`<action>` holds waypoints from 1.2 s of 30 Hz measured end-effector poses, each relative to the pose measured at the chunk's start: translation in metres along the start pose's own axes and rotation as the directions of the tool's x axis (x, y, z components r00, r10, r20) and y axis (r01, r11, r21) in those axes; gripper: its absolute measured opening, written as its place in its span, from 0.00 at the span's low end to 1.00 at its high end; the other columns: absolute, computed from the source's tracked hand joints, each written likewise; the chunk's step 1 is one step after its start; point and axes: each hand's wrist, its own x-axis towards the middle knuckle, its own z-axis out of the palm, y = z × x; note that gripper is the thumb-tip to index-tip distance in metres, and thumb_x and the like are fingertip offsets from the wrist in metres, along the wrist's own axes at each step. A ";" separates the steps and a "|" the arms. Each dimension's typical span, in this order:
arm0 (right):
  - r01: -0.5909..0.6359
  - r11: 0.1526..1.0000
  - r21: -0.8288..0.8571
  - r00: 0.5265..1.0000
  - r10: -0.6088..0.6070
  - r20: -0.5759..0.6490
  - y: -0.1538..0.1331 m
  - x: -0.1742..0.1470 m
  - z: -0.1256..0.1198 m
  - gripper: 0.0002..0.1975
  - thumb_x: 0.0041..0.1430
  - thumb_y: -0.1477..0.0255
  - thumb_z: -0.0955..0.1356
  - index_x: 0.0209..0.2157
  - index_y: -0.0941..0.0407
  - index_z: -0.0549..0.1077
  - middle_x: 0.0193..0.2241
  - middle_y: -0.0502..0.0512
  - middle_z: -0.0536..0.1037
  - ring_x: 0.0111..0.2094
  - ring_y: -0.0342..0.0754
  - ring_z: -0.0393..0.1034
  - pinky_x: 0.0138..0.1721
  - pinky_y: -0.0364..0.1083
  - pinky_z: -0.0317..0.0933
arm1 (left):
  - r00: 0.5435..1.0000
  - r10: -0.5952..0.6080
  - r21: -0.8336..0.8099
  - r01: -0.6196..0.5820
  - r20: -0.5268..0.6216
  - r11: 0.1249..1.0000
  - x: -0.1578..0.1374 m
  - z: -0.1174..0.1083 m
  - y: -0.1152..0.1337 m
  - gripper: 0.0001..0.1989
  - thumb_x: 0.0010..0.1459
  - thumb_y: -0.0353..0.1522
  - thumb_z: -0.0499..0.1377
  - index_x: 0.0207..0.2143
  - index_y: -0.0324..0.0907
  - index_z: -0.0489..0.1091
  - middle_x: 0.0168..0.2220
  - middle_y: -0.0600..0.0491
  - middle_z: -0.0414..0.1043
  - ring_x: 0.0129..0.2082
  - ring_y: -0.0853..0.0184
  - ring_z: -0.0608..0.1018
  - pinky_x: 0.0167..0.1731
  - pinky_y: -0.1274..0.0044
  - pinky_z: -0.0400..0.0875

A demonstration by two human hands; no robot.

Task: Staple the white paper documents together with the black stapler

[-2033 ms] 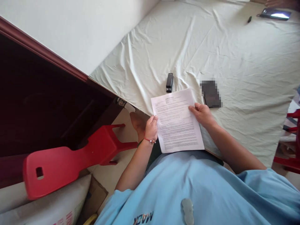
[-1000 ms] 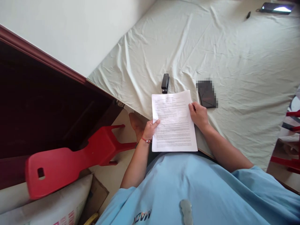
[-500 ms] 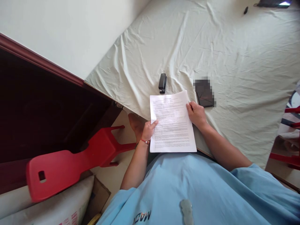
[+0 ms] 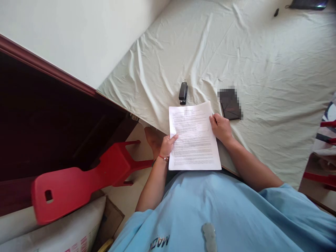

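Printed sheets of paper (image 4: 194,147) are held in front of my body, over the near edge of the cloth-covered surface. My left hand (image 4: 167,145) grips their left edge, thumb on top and the other fingers hidden beneath. At the upper right edge, my right hand (image 4: 221,127) pinches the paper between thumb and curled fingers. A black stapler (image 4: 183,93) lies just beyond the top of the sheets. To the right of it, close to my right hand, is a dark flat object (image 4: 231,105), partly blurred out.
A pale wrinkled cloth (image 4: 262,70) covers the surface. A dark laptop-like item (image 4: 308,4) and a small black object (image 4: 276,12) lie at the far right. On my left stand a red plastic chair (image 4: 63,192) and a white sack (image 4: 78,224).
The whole view has shifted very slightly. Both hands keep their hold on the paper, and nothing else has visibly moved.
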 end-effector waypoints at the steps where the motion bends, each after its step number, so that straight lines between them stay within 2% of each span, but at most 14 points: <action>1: 0.000 1.000 -0.005 1.000 0.000 0.003 0.000 0.000 0.000 0.15 0.67 0.60 0.58 0.27 0.51 0.59 0.25 0.55 0.72 0.28 0.49 0.60 0.33 0.49 0.48 | 1.000 0.003 0.003 -0.003 0.002 1.000 0.000 0.000 0.000 0.27 0.43 0.48 0.74 0.36 0.34 0.81 0.36 0.45 0.82 0.36 0.56 0.82 0.40 0.69 0.76; 15: -0.003 1.000 -0.005 1.000 0.003 0.006 0.000 0.001 -0.001 0.16 0.67 0.61 0.59 0.26 0.51 0.59 0.24 0.54 0.72 0.28 0.49 0.60 0.32 0.48 0.49 | 1.000 -0.010 -0.010 0.010 -0.011 1.000 0.000 0.000 0.000 0.27 0.43 0.47 0.75 0.37 0.34 0.81 0.36 0.44 0.82 0.39 0.54 0.82 0.42 0.67 0.75; 21: -0.019 1.000 -0.002 1.000 0.019 -0.003 0.000 0.003 -0.001 0.15 0.65 0.63 0.60 0.25 0.51 0.61 0.24 0.54 0.72 0.28 0.49 0.62 0.33 0.48 0.50 | 1.000 -0.003 0.005 0.003 -0.008 1.000 0.002 -0.005 -0.003 0.27 0.43 0.47 0.75 0.36 0.34 0.81 0.35 0.46 0.82 0.35 0.58 0.82 0.41 0.70 0.74; 24: -0.025 1.000 0.010 1.000 0.025 -0.007 -0.001 0.003 -0.001 0.17 0.67 0.61 0.59 0.24 0.52 0.62 0.23 0.54 0.72 0.27 0.49 0.62 0.33 0.48 0.50 | 1.000 -0.010 -0.002 0.010 -0.012 1.000 0.003 -0.005 -0.005 0.26 0.43 0.47 0.75 0.36 0.34 0.81 0.34 0.47 0.81 0.34 0.59 0.82 0.40 0.70 0.75; 27: -0.029 1.000 0.008 1.000 0.029 -0.010 0.000 0.002 -0.001 0.19 0.68 0.59 0.59 0.25 0.52 0.65 0.25 0.55 0.74 0.28 0.49 0.64 0.33 0.48 0.50 | 1.000 -0.004 -0.017 0.004 -0.011 1.000 0.003 -0.004 -0.006 0.26 0.43 0.47 0.75 0.36 0.34 0.81 0.36 0.46 0.82 0.37 0.57 0.82 0.42 0.69 0.75; 31: -0.014 1.000 0.018 1.000 0.014 -0.001 0.001 0.002 0.000 0.15 0.68 0.62 0.60 0.30 0.53 0.70 0.29 0.58 0.78 0.31 0.51 0.68 0.35 0.48 0.53 | 1.000 -0.006 -0.017 0.006 -0.011 1.000 0.001 -0.003 -0.004 0.26 0.43 0.47 0.74 0.37 0.34 0.81 0.36 0.44 0.81 0.41 0.52 0.82 0.44 0.65 0.76; 36: -0.010 1.000 -0.010 1.000 0.010 0.018 0.003 0.002 0.001 0.14 0.67 0.64 0.60 0.29 0.53 0.68 0.29 0.58 0.78 0.31 0.52 0.67 0.36 0.49 0.52 | 1.000 -0.010 -0.006 0.009 -0.021 1.000 0.002 -0.003 -0.004 0.27 0.42 0.47 0.75 0.37 0.34 0.81 0.36 0.44 0.82 0.40 0.53 0.82 0.45 0.66 0.76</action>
